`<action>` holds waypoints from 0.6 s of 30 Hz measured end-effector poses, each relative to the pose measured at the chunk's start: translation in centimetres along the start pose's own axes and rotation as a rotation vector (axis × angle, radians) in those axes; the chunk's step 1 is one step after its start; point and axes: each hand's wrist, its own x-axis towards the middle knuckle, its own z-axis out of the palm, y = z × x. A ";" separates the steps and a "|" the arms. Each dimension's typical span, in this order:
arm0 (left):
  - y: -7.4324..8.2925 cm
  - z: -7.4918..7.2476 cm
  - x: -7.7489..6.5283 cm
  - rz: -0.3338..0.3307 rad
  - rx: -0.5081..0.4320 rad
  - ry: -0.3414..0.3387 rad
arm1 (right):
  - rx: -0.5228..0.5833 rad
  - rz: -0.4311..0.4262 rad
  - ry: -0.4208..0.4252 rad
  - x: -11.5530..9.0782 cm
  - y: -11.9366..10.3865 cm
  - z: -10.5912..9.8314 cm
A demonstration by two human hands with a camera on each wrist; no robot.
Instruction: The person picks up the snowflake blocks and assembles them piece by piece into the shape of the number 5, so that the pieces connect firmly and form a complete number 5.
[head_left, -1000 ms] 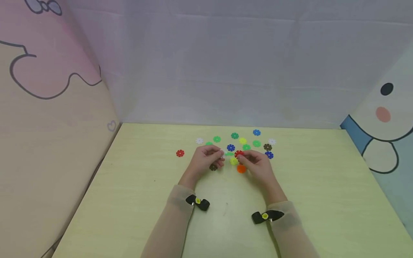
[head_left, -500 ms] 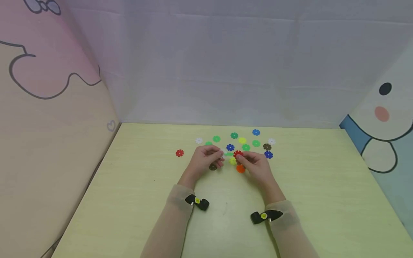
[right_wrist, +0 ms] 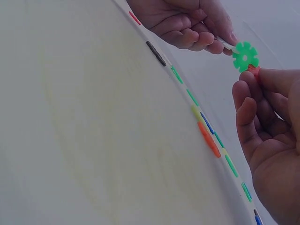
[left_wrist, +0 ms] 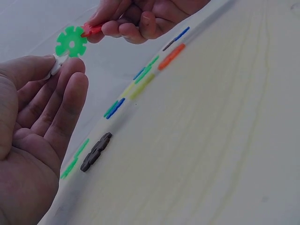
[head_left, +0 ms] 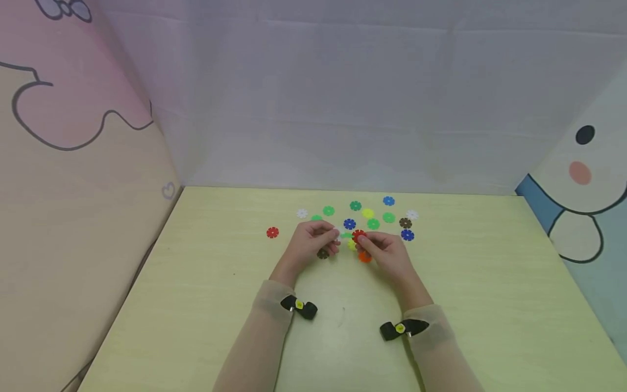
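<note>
My left hand pinches a white notched disc between thumb and fingers. A green notched disc, a snowflake-type building piece, stands out from the white one towards the right. Between thumb and forefinger, my right hand pinches a red notched disc. In both wrist views the red disc's edge meets the green disc's rim, on the side away from the white one. The hands hold the three pieces above the table. Fingers cover much of the white disc.
Several loose notched discs lie on the pale table, mostly beyond the hands. Among them are a red disc at left, a brown disc below the left hand and an orange disc by the right. A curtain hangs behind.
My right hand has shifted slightly left with the red disc, bringing it closer to the green disc. My left hand stays almost still.
</note>
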 end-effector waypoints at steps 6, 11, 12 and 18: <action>0.2 0.3 -0.1 0.006 -0.007 0.004 | 0.000 0.015 0.011 0.0 0.2 -0.1; 0.2 0.4 -0.1 -0.003 0.001 0.007 | 0.006 0.000 0.015 0.0 0.3 0.0; 0.2 0.5 -0.1 -0.006 0.002 0.007 | 0.009 0.000 0.018 0.0 0.3 0.0; 0.1 0.5 -0.1 -0.001 0.000 0.000 | 0.006 -0.021 0.011 0.0 0.1 0.1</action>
